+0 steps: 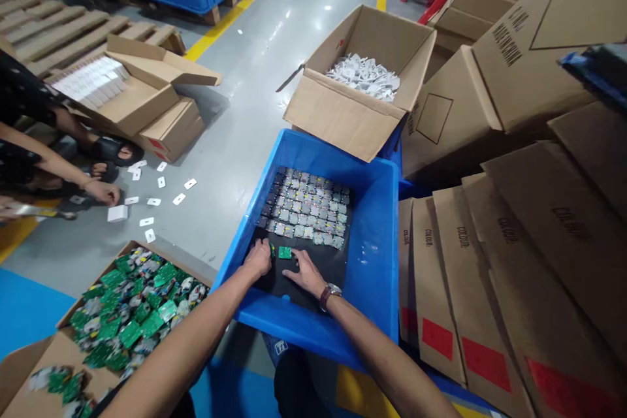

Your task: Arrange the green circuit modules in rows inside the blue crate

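Note:
Both my hands reach into a blue plastic bin (375,222). My left hand (258,260) is closed at the bin's left side, its fingers round a small circuit board (273,250) of which only an edge shows. To the right, a green circuit board (285,252) lies flat on the black sheet (318,264). My right hand (308,274), with a watch on its wrist, is open with thumb and fingers apart; its index fingertip is at that board's right edge. Farther up the sheet, packed rows of circuit boards (306,209) lie side by side.
A carton of loose green boards (132,313) stands at lower left. Beyond the bin is a carton of white parts (365,75). Folded cartons (455,274) line the right. At left, another person's hand (102,191) is near white pieces (153,202) on the floor.

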`<state>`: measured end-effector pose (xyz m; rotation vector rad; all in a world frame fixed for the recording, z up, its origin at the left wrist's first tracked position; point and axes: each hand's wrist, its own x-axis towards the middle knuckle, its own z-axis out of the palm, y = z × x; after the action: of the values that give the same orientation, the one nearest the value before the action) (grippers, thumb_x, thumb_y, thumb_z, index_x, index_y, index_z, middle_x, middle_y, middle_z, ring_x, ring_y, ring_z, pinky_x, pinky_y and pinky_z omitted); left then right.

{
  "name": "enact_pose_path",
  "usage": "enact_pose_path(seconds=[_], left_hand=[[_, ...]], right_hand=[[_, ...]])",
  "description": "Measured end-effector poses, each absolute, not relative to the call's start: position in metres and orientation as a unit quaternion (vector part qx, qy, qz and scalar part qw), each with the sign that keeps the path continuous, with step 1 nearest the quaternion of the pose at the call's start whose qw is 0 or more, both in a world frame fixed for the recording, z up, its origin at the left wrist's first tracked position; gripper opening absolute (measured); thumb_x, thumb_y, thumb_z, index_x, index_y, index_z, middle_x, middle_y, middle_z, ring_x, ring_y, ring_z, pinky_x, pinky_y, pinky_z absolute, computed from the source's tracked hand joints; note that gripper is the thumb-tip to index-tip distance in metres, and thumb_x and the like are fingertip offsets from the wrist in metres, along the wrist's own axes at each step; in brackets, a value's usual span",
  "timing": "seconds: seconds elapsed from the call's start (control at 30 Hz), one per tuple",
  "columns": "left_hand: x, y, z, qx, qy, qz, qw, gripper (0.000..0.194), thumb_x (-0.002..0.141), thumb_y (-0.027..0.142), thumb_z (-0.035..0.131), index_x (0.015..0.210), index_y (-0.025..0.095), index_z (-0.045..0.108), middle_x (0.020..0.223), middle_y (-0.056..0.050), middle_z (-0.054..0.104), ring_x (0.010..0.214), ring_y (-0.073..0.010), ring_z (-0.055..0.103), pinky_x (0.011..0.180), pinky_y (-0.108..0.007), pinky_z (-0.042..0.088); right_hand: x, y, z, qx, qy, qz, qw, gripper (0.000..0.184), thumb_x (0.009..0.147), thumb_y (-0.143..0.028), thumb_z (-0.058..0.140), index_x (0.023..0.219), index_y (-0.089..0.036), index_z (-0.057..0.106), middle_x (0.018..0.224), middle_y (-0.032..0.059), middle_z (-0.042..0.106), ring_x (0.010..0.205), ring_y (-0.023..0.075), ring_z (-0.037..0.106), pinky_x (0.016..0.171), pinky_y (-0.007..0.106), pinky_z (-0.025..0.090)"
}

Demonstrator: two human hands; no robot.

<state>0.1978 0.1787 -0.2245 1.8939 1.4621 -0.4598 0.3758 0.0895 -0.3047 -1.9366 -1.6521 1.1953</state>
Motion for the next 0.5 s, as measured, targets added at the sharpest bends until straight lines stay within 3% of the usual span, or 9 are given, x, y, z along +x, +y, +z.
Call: enact_pose_path(seconds=[0.07,0.2,0.37,0.5], left_hand=[[0.198,0.176,-0.214,0.746,0.546,-0.177,0.338,0.049,0.086,0.015,0.061,0.133,0.011,0.052,0.133,-0.024,0.057,0.120,-0.0341,0.062,0.094,-0.040,0.052],[0.177,0.169,-0.183,0.805,0.467,-0.140,0.338,0.030,0.094,0.021,0.054,0.124,0.019,0.059,0.129,-0.016,0.060,0.119,-0.0309,0.062,0.098,-0.043,0.052],[0.111,0.154,-0.147,0.923,0.278,0.093,0.250,0.027,0.100,0.018,0.043,0.120,0.019,0.061,0.129,-0.015,0.061,0.122,-0.0268,0.059,0.102,-0.043,0.053],[0.083,0.140,-0.143,0.924,0.264,0.172,0.214,0.026,0.098,0.015,0.049,0.121,0.018,0.061,0.126,-0.015,0.064,0.124,-0.0276,0.058,0.105,-0.046,0.052]], right_hand=[[0.365,0.096,-0.303,-0.692,-0.601,0.383,0.119,0.074,0.080,-0.037,0.074,0.147,-0.025,0.046,0.122,0.0095,0.058,0.114,0.0250,0.060,0.097,0.038,0.050],[0.351,0.108,-0.300,-0.716,-0.618,0.321,0.048,0.059,0.088,-0.034,0.065,0.144,-0.026,0.048,0.125,0.0112,0.057,0.117,0.0261,0.058,0.096,0.036,0.048],[0.357,0.106,-0.297,-0.700,-0.652,0.292,-0.004,0.047,0.089,-0.035,0.062,0.132,-0.016,0.058,0.121,0.0147,0.059,0.116,0.0280,0.056,0.098,0.036,0.045],[0.356,0.110,-0.294,-0.660,-0.697,0.278,0.008,0.054,0.088,-0.035,0.063,0.138,-0.016,0.054,0.126,0.0154,0.058,0.118,0.0289,0.053,0.100,0.038,0.042]])
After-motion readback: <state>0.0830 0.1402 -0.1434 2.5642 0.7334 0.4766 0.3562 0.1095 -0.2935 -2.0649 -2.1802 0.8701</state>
